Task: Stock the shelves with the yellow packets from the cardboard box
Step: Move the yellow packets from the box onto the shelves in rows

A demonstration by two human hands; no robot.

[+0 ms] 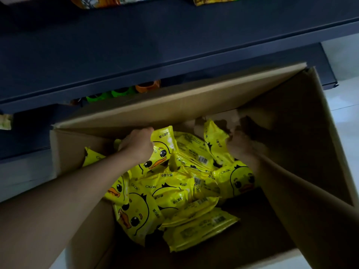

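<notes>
head view: box (136, 111) sits open right under the shelves (174, 55) at 12 o'clock, so it's a short lift. packets (174, 191) heaped loose inside. left hand (138, 142) curls round one packet's edge at 11. right hand (240, 145) at 1 is blurry, looks clamped on another.
</notes>
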